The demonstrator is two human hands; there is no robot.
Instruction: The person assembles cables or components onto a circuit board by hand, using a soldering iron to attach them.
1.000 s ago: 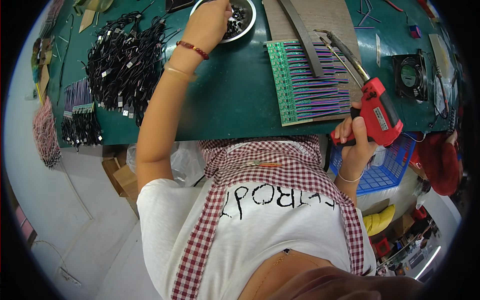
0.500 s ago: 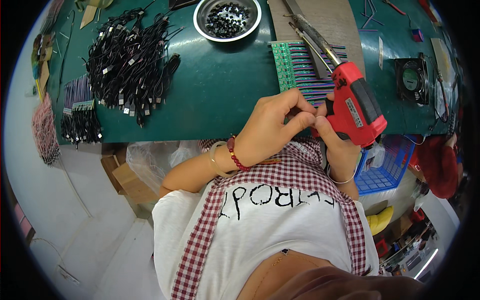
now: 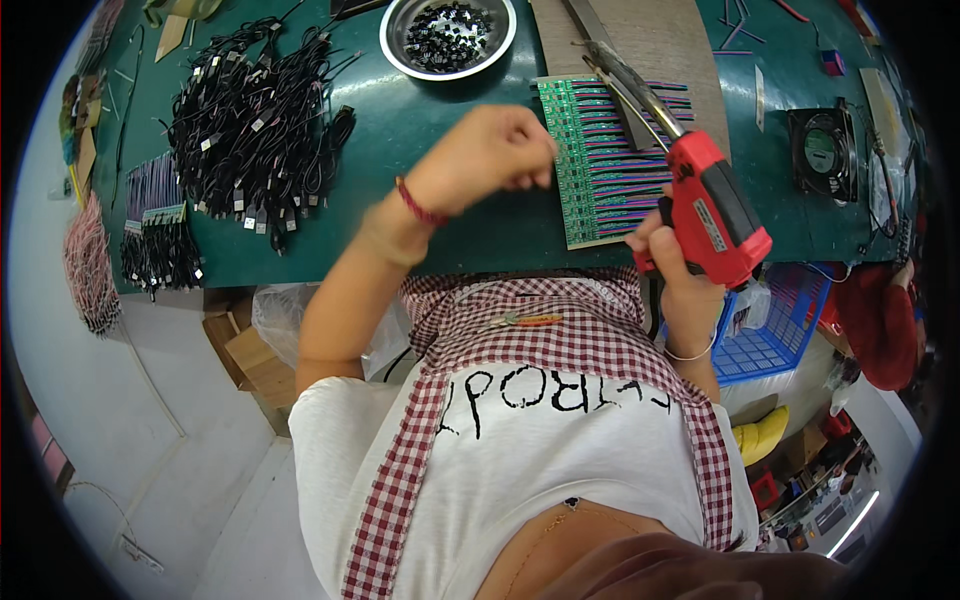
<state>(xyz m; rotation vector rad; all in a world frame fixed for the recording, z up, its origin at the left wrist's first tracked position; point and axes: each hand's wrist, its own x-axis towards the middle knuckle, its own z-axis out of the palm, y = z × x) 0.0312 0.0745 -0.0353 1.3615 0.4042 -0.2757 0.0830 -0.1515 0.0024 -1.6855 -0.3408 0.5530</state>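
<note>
My right hand (image 3: 680, 280) is wrapped round the grip of a red and black soldering gun (image 3: 715, 215), whose metal barrel points up and away to the left. Beneath the barrel lies a green circuit board panel (image 3: 570, 165) at the table's near edge, with rows of thin coloured wires running to the right from it. Left of the panel, above the table, my left hand (image 3: 490, 155) is blurred by motion. Its fingers are curled in; whatever they may hold is hidden. Beyond that hand stands a metal bowl (image 3: 390, 45) of small black parts.
A heap of black USB cables (image 3: 250, 130) covers the left of the green table (image 3: 400, 130). Further left are wired boards (image 3: 160, 220) and a bundle of pink wires (image 3: 88, 260). A black fan (image 3: 825, 150) stands at the right. A blue basket (image 3: 765, 340) sits below the table's edge.
My left hand has come away from my right hand and moved left and up, towards the bowl. The board panel's near end now shows. The soldering gun stays in my right hand, nearly unmoved.
</note>
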